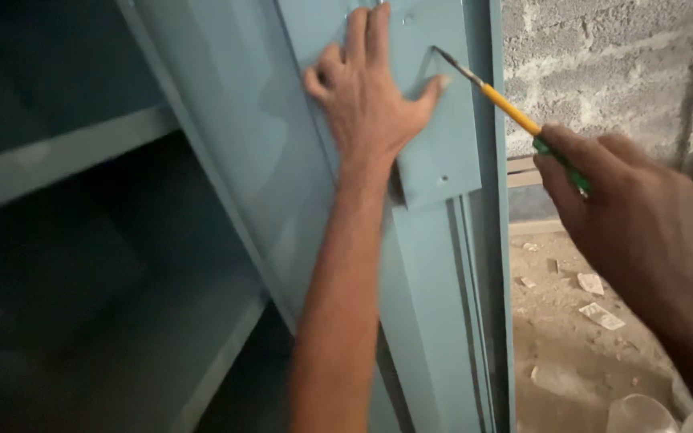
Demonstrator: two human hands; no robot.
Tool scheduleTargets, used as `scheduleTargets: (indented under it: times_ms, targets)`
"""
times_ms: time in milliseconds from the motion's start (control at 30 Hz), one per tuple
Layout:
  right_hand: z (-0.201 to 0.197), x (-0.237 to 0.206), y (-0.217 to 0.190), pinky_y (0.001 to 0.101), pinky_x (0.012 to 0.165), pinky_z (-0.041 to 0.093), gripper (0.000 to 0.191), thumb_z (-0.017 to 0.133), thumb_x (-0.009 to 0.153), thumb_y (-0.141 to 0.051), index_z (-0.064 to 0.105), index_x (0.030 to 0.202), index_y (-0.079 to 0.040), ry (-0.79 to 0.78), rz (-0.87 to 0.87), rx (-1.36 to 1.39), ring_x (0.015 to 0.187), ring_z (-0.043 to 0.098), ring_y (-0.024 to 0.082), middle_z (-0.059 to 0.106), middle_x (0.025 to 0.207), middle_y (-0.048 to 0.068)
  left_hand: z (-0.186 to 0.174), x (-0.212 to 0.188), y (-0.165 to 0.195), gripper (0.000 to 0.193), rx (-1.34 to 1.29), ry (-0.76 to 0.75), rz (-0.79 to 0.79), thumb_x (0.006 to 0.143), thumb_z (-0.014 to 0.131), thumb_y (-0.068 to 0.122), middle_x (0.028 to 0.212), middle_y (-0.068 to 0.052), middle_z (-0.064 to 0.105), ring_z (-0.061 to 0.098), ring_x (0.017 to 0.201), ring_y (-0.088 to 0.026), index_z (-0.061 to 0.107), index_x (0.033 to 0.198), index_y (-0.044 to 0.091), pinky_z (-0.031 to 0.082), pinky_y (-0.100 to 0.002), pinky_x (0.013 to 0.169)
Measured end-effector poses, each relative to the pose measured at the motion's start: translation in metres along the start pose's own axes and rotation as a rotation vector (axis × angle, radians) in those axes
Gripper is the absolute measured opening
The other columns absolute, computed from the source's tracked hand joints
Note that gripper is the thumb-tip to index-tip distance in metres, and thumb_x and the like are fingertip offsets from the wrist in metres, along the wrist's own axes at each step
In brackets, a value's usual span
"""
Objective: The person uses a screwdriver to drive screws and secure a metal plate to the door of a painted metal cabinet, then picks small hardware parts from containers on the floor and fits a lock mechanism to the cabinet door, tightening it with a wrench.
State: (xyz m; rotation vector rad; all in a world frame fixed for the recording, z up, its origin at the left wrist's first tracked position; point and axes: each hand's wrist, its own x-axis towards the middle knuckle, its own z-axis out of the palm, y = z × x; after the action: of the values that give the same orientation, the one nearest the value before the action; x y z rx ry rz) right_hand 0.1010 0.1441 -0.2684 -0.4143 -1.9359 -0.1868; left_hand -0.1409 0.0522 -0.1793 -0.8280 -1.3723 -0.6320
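My left hand (366, 96) lies flat, fingers spread, against a grey-blue metal plate (443, 152) on the inner face of a cabinet door (435, 313). My right hand (623, 212) grips a thin paintbrush (507, 108) with a yellow handle and a green end. The brush's dark tip touches the plate just above my left thumb. The door and the plate share the same grey-blue paint.
An open metal cabinet with shelves (66, 156) fills the left, dark inside. A rough block wall (603, 64) stands at the right. Below it lies a dirt floor (579, 337) with scraps of debris and a clear plastic container (639, 413) near the bottom edge.
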Motion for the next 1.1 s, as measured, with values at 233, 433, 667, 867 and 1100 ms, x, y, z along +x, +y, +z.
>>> scheduleTargets:
  times_ms: [233, 433, 667, 867, 1100]
  targets:
    - [-0.017, 0.024, -0.005, 0.0297, 0.060, 0.047, 0.020, 0.075, 0.108, -0.025, 0.078, 0.125, -0.015, 0.304, -0.180, 0.004, 0.076, 0.067, 0.015, 0.073, 0.094, 0.003, 0.010, 0.011, 0.042, 0.127, 0.027, 0.016, -0.227, 0.054, 0.079, 0.084, 0.153, -0.010, 0.040, 0.047, 0.124, -0.039, 0.036, 0.150, 0.013, 0.027, -0.066, 0.110]
    - [-0.030, 0.042, -0.010, 0.0306, 0.043, 0.045, 0.023, 0.079, 0.098, -0.022, 0.080, 0.118, -0.012, 0.210, -0.103, -0.059, 0.054, 0.063, 0.015, 0.074, 0.088, 0.005, 0.011, 0.011, 0.045, 0.121, 0.026, 0.050, -0.233, 0.059, 0.080, 0.080, 0.154, -0.010, 0.039, 0.047, 0.124, -0.038, 0.037, 0.150, 0.012, 0.026, -0.066, 0.113]
    - [-0.022, 0.043, -0.001, 0.0308, 0.054, 0.049, 0.020, 0.076, 0.099, -0.019, 0.079, 0.117, -0.013, 0.249, -0.104, 0.101, 0.067, 0.067, 0.016, 0.076, 0.098, 0.005, -0.001, 0.013, 0.045, 0.123, -0.013, 0.030, -0.204, 0.057, 0.083, 0.077, 0.154, -0.011, 0.037, 0.044, 0.124, -0.039, 0.037, 0.150, 0.010, 0.025, -0.066, 0.110]
    - [-0.020, 0.044, 0.008, 0.0328, 0.062, 0.053, 0.022, 0.075, 0.098, -0.021, 0.079, 0.120, -0.018, 0.245, -0.086, 0.175, 0.077, 0.070, 0.018, 0.075, 0.103, 0.002, -0.017, 0.022, 0.047, 0.125, -0.017, -0.078, -0.229, 0.054, 0.085, 0.077, 0.152, -0.011, 0.038, 0.044, 0.120, -0.039, 0.038, 0.148, 0.009, 0.026, -0.065, 0.107]
    - [-0.023, 0.050, 0.009, 0.0349, 0.058, 0.054, 0.026, 0.073, 0.095, -0.023, 0.078, 0.120, -0.019, 0.234, -0.097, 0.143, 0.074, 0.070, 0.020, 0.075, 0.100, 0.001, -0.026, 0.025, 0.046, 0.129, 0.002, -0.045, -0.184, 0.052, 0.086, 0.074, 0.153, -0.007, 0.039, 0.045, 0.118, -0.036, 0.037, 0.150, 0.004, 0.027, -0.060, 0.106]
